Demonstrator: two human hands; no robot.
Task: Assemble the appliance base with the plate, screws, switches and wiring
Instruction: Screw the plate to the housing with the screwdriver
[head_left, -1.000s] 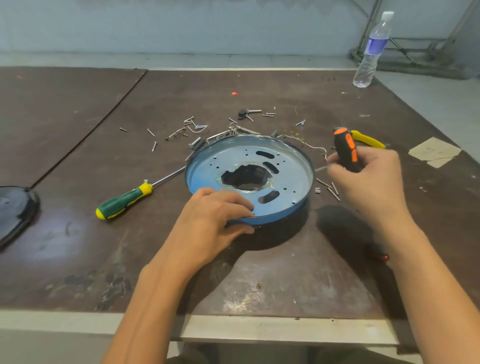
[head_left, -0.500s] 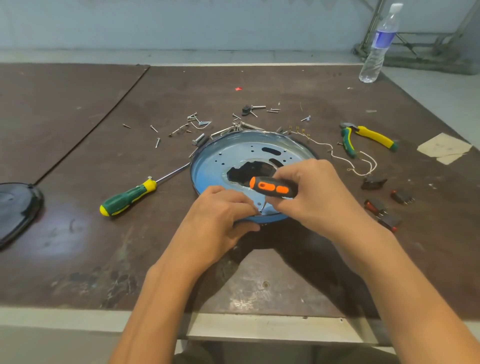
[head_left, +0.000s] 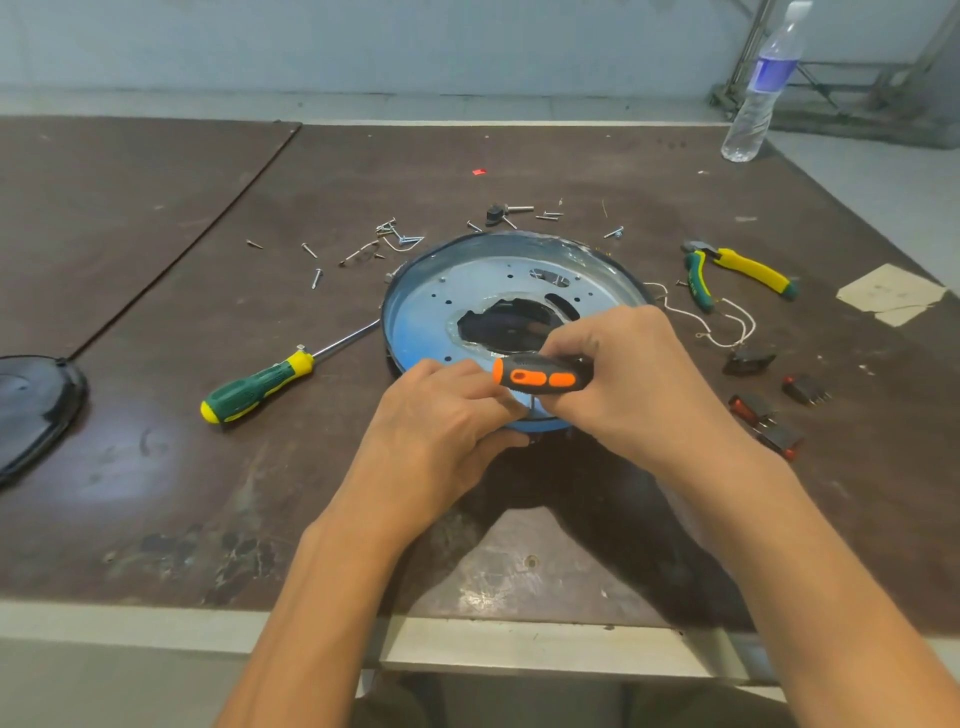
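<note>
Screwing down the plate (head_left: 431, 312), seemingly. Gripping screwdriver (head_left: 540, 378) in right hand (head_left: 639, 389), pinching plate's rim with left hand (head_left: 436, 436). Next, steady turning.

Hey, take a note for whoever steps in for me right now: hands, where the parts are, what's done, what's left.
Left hand grips the near rim of the base. Right hand grips the orange screwdriver, tip down at the near edge of the plate.
Done: plate sits in the base.
Loose screws lie behind it; switches and wire to its right, unfitted.
Left: drive screws, fit switches, connect wire.
</note>
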